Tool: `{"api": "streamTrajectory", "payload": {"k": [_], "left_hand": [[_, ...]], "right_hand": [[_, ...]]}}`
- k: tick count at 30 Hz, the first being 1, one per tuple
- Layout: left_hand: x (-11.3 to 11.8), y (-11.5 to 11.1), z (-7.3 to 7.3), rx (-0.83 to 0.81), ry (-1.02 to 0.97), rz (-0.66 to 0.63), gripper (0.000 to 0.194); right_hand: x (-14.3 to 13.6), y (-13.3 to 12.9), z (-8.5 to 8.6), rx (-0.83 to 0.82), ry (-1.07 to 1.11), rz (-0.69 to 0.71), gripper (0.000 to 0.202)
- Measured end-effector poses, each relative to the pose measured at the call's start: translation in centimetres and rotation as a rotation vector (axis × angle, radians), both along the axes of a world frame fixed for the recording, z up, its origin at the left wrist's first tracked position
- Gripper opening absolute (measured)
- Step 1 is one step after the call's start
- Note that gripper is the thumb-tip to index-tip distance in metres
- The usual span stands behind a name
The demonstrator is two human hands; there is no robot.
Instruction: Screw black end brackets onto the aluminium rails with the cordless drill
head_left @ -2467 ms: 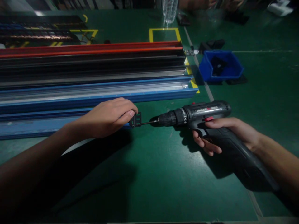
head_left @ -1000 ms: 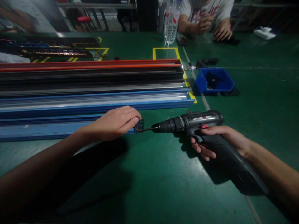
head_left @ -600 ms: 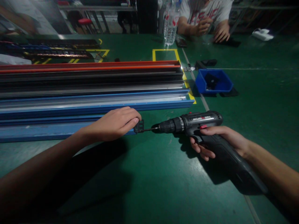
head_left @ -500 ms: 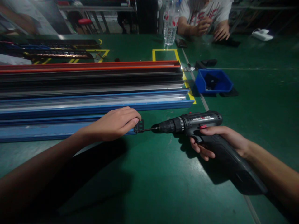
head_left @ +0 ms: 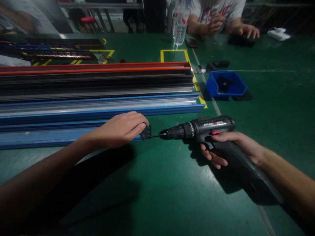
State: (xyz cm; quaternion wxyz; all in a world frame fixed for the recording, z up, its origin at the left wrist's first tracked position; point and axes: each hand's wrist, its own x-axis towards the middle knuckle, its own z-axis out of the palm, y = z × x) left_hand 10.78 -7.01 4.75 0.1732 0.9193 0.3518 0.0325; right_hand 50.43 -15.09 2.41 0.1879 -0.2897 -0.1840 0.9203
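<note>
My left hand (head_left: 123,128) is closed over the right end of the nearest blue rail (head_left: 54,136), its fingers against a small black slotted bracket (head_left: 147,131) at the rail's end. My right hand (head_left: 231,144) is wrapped round the grip of a black cordless drill (head_left: 204,128), which points left. The drill's long thin bit reaches the lower part of the bracket. Whatever lies under my left palm is hidden.
Behind are another blue rail (head_left: 172,109), dark rails and a red rail (head_left: 147,67). A blue bin (head_left: 227,93) with black parts stands at right. Bottles (head_left: 180,28) stand farther back, beside a person's hands (head_left: 247,30).
The other person's hand across the table has moved right and its fingers have spread. The view has shifted slightly; my hands, the drill and the bracket keep the same arrangement.
</note>
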Motion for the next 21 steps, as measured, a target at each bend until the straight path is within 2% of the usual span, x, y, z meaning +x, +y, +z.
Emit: {"api": "streamTrajectory", "payload": {"k": [21], "left_hand": [[-0.29,0.22,-0.30,-0.002,0.016,-0.002,0.047]], "right_hand": [[0.05,0.00,-0.07,-0.003,0.008,0.014,0.032]]}}
